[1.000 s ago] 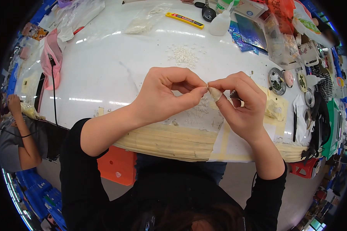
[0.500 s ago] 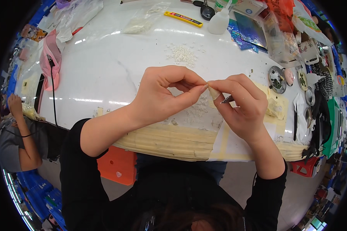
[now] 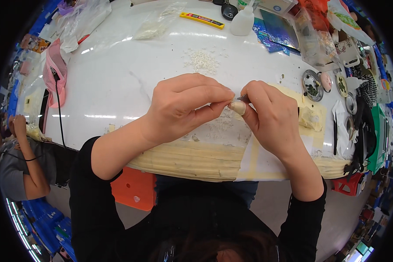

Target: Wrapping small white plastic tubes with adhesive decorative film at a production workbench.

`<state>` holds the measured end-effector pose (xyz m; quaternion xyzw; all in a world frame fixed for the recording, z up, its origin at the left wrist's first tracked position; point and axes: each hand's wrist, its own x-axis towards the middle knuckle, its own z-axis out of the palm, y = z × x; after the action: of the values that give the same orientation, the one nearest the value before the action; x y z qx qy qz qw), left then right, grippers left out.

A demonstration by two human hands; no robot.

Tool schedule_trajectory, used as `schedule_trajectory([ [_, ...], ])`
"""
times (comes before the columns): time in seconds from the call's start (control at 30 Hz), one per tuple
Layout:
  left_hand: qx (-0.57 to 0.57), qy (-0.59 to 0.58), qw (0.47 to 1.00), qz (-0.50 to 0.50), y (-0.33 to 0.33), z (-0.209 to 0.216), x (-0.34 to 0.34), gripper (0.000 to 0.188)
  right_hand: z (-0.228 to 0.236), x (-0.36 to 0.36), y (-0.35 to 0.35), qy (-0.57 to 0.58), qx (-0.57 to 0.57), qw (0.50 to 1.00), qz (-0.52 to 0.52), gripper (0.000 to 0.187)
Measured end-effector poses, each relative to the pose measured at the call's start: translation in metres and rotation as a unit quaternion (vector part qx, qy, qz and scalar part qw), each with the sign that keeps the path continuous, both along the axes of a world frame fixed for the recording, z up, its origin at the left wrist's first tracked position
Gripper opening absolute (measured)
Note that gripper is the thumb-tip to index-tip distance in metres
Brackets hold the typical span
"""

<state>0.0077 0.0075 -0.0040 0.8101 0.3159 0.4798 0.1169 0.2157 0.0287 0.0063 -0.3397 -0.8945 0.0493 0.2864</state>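
Note:
Over the near middle of the white table, my two hands meet fingertip to fingertip. My left hand point(image 3: 185, 102) is closed in a pinch; whatever lies between its thumb and fingers is too small to make out. A small dark metal tool point(image 3: 245, 98) sits between the thumb and forefinger of my right hand point(image 3: 273, 118), mostly hidden by the fingers, so its kind is unclear. Cream-coloured tape point(image 3: 238, 107) wraps the tip of my right thumb. Beyond the hands lies a loose heap of tiny white pieces point(image 3: 202, 61), with more white crumbs point(image 3: 222, 126) scattered below the fingers.
At the back are a yellow cutter knife point(image 3: 202, 20), a white squeeze bottle point(image 3: 242, 22) and shiny blue sheets point(image 3: 279, 32). Round tins point(image 3: 312, 85) and black tweezers point(image 3: 335, 133) lie right. A pink mesh pouch point(image 3: 54, 72) lies left, near another person's arm point(image 3: 28, 153).
The metal tool has come up from beside my right palm to the fingertips, near the left pinch. My left fingers have folded closer together. The view has shifted slightly.

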Motion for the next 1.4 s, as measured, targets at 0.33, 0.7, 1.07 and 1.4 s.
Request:
schedule_trajectory([
  [0.33,0.021,0.014,1.000,-0.006,0.0009,-0.0017,-0.0011,0.027,0.0007,-0.0003,-0.0006,-0.002,-0.017,1.000,0.003,0.022],
  [0.7,0.030,0.033,0.999,-0.010,0.0015,-0.0006,-0.0026,0.027,0.0034,0.0025,0.0006,-0.024,0.012,1.000,0.014,0.020],
  [1.07,0.028,0.034,0.999,-0.006,0.0010,0.0000,-0.0027,0.025,0.0030,0.0027,-0.0001,-0.029,0.009,0.999,0.017,0.020],
  [1.4,0.019,0.029,0.999,-0.008,0.0000,0.0005,-0.0031,0.025,0.0031,0.0018,0.0001,-0.014,0.016,1.000,0.014,0.024],
])
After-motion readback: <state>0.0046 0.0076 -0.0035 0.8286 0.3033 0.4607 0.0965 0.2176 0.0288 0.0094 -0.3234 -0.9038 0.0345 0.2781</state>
